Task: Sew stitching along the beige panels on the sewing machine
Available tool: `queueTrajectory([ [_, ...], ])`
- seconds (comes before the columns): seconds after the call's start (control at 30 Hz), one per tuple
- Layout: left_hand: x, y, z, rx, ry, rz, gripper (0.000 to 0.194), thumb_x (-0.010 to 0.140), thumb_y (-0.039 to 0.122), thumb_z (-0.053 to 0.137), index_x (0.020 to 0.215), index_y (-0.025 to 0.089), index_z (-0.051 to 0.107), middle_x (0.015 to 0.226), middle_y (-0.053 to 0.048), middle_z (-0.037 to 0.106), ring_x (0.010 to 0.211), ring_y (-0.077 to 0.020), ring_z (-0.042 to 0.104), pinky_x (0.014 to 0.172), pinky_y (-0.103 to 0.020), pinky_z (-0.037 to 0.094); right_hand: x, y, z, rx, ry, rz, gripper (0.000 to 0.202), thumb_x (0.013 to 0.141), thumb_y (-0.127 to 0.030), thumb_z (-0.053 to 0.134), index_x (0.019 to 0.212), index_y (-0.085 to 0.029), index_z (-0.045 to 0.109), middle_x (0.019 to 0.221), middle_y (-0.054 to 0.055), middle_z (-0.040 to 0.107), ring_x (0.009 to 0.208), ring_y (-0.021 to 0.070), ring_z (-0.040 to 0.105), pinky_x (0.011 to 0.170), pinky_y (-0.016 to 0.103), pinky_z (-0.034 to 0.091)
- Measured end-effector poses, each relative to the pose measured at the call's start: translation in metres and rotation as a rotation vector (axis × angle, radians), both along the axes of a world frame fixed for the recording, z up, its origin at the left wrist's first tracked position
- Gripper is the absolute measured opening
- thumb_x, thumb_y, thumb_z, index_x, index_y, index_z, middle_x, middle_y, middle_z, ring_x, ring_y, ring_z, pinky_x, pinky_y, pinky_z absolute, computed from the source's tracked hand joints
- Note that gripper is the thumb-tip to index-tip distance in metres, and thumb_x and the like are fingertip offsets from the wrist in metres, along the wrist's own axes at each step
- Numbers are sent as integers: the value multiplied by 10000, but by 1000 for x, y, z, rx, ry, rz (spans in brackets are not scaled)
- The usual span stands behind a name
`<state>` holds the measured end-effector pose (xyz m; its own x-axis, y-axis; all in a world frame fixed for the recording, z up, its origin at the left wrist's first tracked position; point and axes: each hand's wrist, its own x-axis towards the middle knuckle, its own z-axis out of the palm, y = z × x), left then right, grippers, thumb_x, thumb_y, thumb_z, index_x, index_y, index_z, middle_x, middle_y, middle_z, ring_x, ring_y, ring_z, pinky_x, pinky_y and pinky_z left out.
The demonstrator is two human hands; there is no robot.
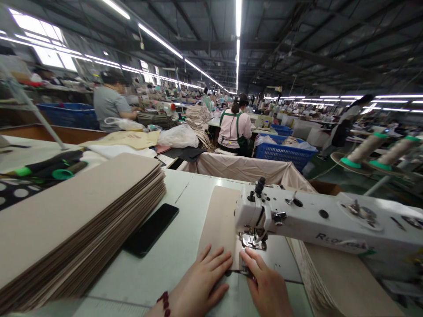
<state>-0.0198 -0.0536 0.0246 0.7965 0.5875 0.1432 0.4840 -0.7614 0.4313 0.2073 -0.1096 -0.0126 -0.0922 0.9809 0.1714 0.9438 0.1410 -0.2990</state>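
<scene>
A flat beige fabric panel [220,215] lies on the pale table, its right edge beside the needle area of a white sewing machine [284,211]. My left hand [205,277] rests palm down on the panel's near end, fingers stretched out. Close to the metal presser foot [253,240], my right hand [266,279] has its fingertips at the panel's near right edge. Its index finger reaches forward and its thumb is partly tucked below. Whether the right fingers pinch the fabric or only press on it is hard to see.
A tall stack of beige panels [82,211] stands at the left, with a black phone [152,229] beside it. More panels [343,277] lie under the machine arm. Thread cones [365,149] stand at the right. A cloth-lined bin [238,167] sits beyond the table; co-workers sit farther off.
</scene>
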Motion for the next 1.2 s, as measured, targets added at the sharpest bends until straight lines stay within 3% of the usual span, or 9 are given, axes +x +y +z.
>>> queueTrajectory([
  [0.13, 6, 9, -5, 13, -6, 0, 567, 952, 347, 517, 1481, 322, 314, 1486, 1, 413, 1376, -252, 355, 1164, -442, 256, 1, 1, -4, 27, -9, 1, 763, 699, 19, 435, 1376, -333, 456, 1423, -13, 493, 1082, 183, 627, 892, 309, 531],
  [0.53, 19, 43, -11, 48, 13, 65, 523, 982, 428, 451, 1475, 313, 319, 1509, 4, 372, 1398, -230, 315, 1163, -442, 229, 5, 2, -15, 73, -17, 11, 738, 696, -5, 394, 1373, -294, 451, 1425, -22, 489, 1074, 187, 624, 896, 310, 533],
  [0.77, 21, 45, -14, 75, 17, 88, 581, 983, 457, 436, 1506, 315, 227, 1549, 5, 279, 1425, -225, 248, 1173, -441, 181, 7, 4, -21, 76, 4, 20, 731, 688, -7, 391, 1363, -279, 460, 1418, 5, 494, 1116, 200, 606, 902, 329, 536],
  [1.2, 21, 47, -22, 141, 23, 94, 612, 978, 484, 430, 1515, 318, 190, 1556, 8, 259, 1426, -228, 246, 1170, -423, 174, 14, 8, -35, 151, 49, 84, 747, 660, -21, 417, 1367, -260, 445, 1407, 18, 508, 1057, 218, 643, 903, 337, 541],
])
